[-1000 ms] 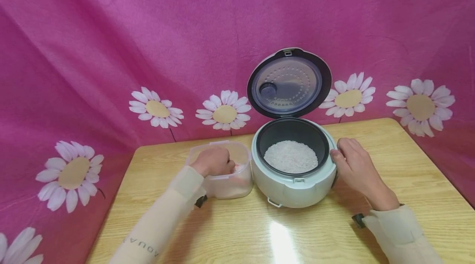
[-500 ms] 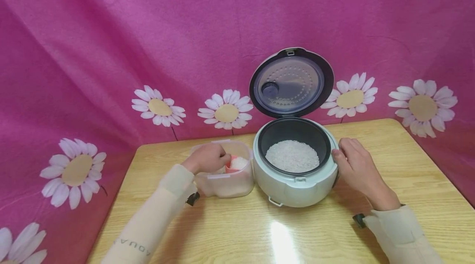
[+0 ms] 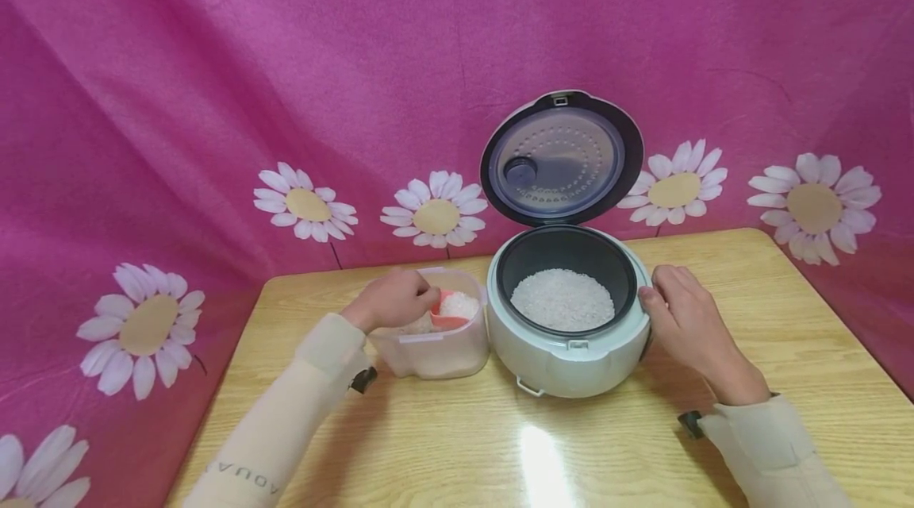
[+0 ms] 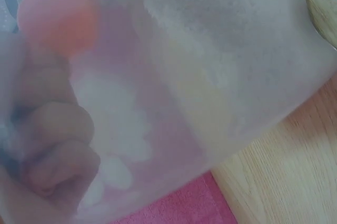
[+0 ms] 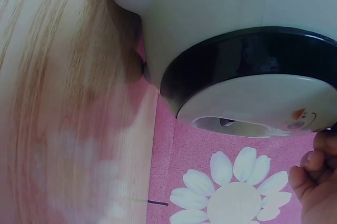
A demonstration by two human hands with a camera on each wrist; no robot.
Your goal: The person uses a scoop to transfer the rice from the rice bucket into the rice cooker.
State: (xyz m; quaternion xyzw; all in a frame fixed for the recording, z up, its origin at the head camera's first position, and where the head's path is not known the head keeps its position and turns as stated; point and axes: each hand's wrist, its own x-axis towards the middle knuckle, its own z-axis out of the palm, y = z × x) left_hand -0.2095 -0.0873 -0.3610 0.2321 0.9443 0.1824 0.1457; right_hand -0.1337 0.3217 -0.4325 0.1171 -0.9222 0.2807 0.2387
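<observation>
My left hand [image 3: 395, 299] grips a red measuring scoop [image 3: 448, 321] heaped with white rice. The scoop is at the mouth of a translucent plastic container [image 3: 435, 357], inside which more rice lies. Through the container's cloudy wall, the left wrist view shows my curled fingers [image 4: 58, 124] and the blurred scoop [image 4: 60, 24]. A white rice cooker [image 3: 571, 369] stands right beside the container, its lid [image 3: 560, 159] raised and its dark inner pot [image 3: 564, 246] partly filled with rice [image 3: 562, 300]. My right hand [image 3: 689, 325] holds the cooker's right side, thumb at the rim and fingers curled [image 5: 303, 182].
Both containers stand on a light wooden table [image 3: 607, 452] near its back edge. A pink cloth [image 3: 357, 55] with white daisies hangs close behind it and along the left. Black bands show under both wrists.
My left hand has come up and left out of the container's depth, bringing the rice-filled scoop into sight. The right hand has stayed on the cooker.
</observation>
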